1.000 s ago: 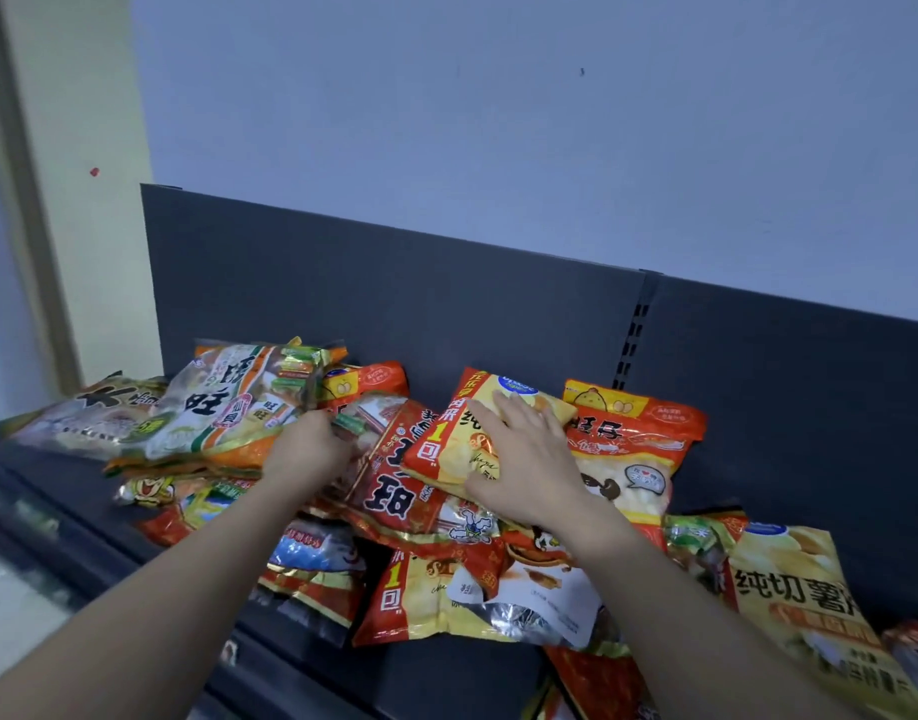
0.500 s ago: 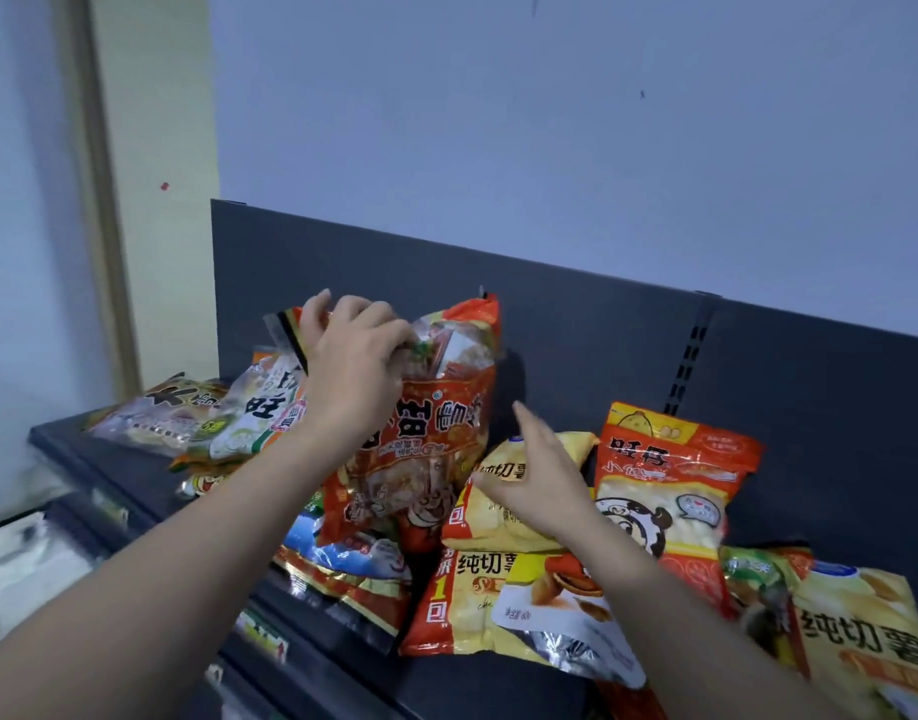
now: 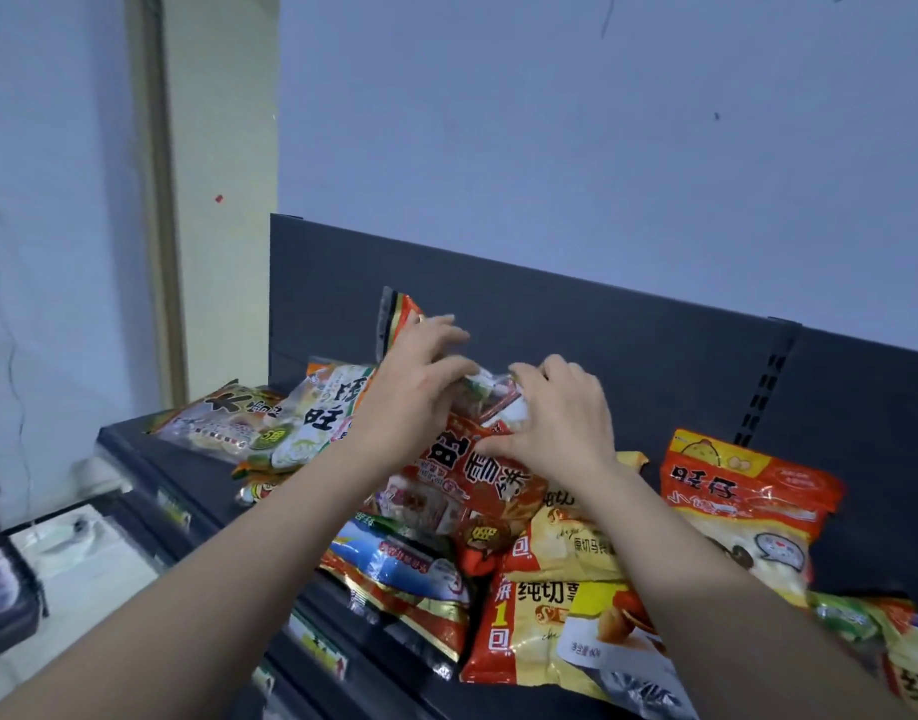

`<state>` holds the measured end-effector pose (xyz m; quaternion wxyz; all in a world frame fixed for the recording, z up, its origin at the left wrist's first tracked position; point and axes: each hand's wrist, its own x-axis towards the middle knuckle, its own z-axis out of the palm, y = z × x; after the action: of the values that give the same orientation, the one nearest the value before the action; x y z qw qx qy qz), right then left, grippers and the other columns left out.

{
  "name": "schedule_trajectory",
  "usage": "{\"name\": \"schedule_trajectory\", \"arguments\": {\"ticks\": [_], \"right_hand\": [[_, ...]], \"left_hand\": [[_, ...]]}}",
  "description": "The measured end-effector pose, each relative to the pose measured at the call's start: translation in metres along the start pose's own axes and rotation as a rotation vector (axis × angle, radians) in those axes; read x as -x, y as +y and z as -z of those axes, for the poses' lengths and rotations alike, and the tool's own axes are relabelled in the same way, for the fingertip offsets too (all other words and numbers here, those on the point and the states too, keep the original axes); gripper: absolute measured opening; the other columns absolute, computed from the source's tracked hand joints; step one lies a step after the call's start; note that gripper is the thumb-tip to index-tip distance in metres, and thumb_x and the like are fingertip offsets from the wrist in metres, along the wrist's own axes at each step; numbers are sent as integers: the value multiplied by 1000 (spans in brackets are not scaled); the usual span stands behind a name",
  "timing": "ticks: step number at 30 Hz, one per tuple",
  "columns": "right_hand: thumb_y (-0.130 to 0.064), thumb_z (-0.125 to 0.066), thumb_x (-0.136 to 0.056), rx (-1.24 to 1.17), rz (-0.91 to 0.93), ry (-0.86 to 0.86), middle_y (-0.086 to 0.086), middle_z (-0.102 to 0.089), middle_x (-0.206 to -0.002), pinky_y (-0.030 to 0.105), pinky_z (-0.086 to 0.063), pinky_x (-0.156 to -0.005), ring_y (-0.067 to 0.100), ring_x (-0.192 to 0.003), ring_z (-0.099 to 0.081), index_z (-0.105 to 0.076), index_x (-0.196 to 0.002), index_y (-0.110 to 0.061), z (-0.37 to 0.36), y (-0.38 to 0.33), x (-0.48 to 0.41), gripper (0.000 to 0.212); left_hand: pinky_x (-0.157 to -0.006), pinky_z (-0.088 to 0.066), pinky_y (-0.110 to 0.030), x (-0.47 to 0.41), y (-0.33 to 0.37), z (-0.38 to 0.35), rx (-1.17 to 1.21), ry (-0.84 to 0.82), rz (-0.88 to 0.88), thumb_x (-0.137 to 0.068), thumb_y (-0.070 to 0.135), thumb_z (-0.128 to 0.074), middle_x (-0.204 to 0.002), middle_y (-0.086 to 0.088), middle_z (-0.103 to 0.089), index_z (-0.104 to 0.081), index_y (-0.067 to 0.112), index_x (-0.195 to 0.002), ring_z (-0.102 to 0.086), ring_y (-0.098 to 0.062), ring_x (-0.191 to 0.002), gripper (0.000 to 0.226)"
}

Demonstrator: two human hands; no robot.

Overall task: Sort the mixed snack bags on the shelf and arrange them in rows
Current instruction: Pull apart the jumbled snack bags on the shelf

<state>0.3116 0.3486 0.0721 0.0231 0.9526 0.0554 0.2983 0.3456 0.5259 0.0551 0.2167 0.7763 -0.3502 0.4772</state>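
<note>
- Our left hand (image 3: 415,402) grips the red snack bag (image 3: 462,467) near its top, fingers curled round it.
- Our right hand (image 3: 555,418) pinches the same bag's clear upper part.
- The bag leans tilted on the mixed pile (image 3: 550,605) on the shelf (image 3: 129,446), left of an orange bag (image 3: 747,491).
</note>
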Motion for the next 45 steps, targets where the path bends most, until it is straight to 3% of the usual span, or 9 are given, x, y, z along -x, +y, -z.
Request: {"name": "schedule_trajectory", "arguments": {"ticks": [5,11,15,20,23,27,37,41,45], "right_hand": [[-83,-66,-55,-164,-296,-20,3,-55,-112,40,-49,-88,25,-108,-55,-57,-121,-22,-13,0,-4,91],[-83,-67,-54,-266,-523,40,6,-54,-112,45,-54,-82,30,-105,-58,-60,-116,-19,-23,16,-9,90],[-75,-71,-61,-285,-590,20,7,-50,-118,39,-50,-78,31,-104,-58,-60,-115,-16,-31,25,-7,80],[-71,-68,-70,-373,-653,-13,3,-66,-103,31,-40,-63,30,-94,-63,-58,-100,-20,-39,30,-1,60],[-68,-67,-73,-400,-646,-17,1,-66,-101,30,-40,-63,29,-93,-64,-58,-101,-20,-41,29,-1,57],[-63,-65,-78,-477,-649,-48,-1,-66,-97,31,-40,-62,26,-89,-64,-58,-100,-21,-43,26,2,49],[-68,-66,-61,-950,-796,120,-2,-73,-81,52,-58,-73,26,-75,-71,-63,-80,-26,-34,44,20,46],[-51,-74,-76,-1025,-844,242,1,-72,-83,54,-58,-74,29,-80,-70,-65,-80,-21,-14,45,25,32],[-66,-72,-62,-1028,-857,364,3,-72,-90,55,-57,-74,32,-85,-69,-64,-82,-20,9,60,47,51]], "left_hand": [[-116,-17,-33,15,-20,-1,65,-101,444,-94,18,-59,-156,-7,-23,-34,15,-147,-17,-22,-146,60],[-106,-36,-42,60,-79,-23,51,-276,920,-99,31,-43,-144,-9,-41,-45,12,-139,-41,-26,-131,44],[-111,-29,-54,87,-106,-37,-91,-630,1127,-94,56,-39,-153,-14,-29,-36,18,-143,-26,-37,-140,62],[-110,-30,-55,92,-114,-48,-62,-703,1199,-75,81,-45,-151,-14,-33,-39,19,-141,-24,-40,-140,91],[-87,-50,-41,88,-109,-50,-55,-556,1115,-75,71,-61,-113,-7,-66,-64,19,-118,-55,-31,-113,67],[-71,-50,-32,76,-93,-51,-21,-380,1140,-89,31,-66,-85,0,-69,-74,18,-95,-61,-21,-80,17],[-67,-38,-35,45,-69,-36,132,88,1103,-99,24,-49,-84,-9,-56,-53,7,-84,-50,-28,-76,24],[-62,-33,-33,26,-49,-27,252,216,996,-100,24,-48,-79,-4,-51,-53,4,-82,-46,-23,-72,27],[-70,-35,-33,7,-18,-26,316,243,886,-99,17,-48,-87,-4,-52,-51,9,-82,-48,-23,-84,19]]}}
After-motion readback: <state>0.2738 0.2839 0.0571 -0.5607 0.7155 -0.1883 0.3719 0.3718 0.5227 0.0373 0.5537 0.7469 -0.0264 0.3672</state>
